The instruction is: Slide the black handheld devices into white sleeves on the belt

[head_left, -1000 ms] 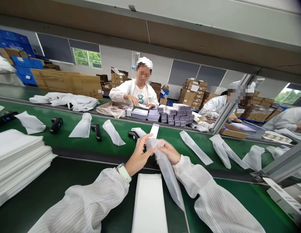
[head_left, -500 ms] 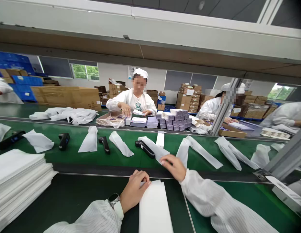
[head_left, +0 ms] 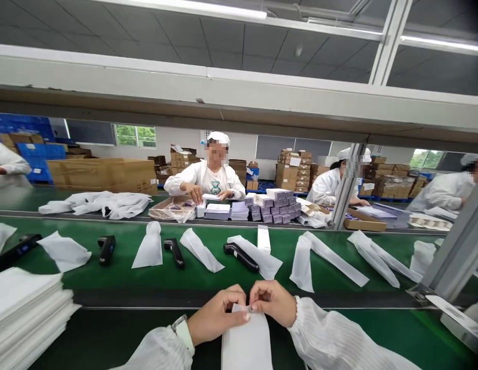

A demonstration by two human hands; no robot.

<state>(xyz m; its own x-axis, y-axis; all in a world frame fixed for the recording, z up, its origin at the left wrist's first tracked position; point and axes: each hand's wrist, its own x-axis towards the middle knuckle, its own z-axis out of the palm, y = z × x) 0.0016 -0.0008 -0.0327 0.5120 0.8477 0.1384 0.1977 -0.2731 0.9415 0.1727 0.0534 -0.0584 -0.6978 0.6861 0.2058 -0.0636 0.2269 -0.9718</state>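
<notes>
My left hand [head_left: 218, 313] and my right hand [head_left: 273, 302] meet at the top edge of a white pouch [head_left: 246, 341] that lies on the dark bench in front of me. Both hands pinch that edge with curled fingers. Just beyond them, on the green conveyor belt [head_left: 208, 280], lie a black handheld device [head_left: 241, 257] and a white pouch [head_left: 258, 257] crossing it. Another white pouch [head_left: 301, 263] rests to the right of those.
A tall stack of white pouches [head_left: 25, 308] sits at my left. More black devices [head_left: 106, 248] and pouches [head_left: 148, 247] lie along the belt. Purple boxes [head_left: 275, 205] stand across it, where people in white coats work. A metal frame post [head_left: 455, 257] slants at right.
One second ago both hands held a pouch raised over the belt. It was laid on the belt, and both hands came back to the top edge of the pouch on the bench.
</notes>
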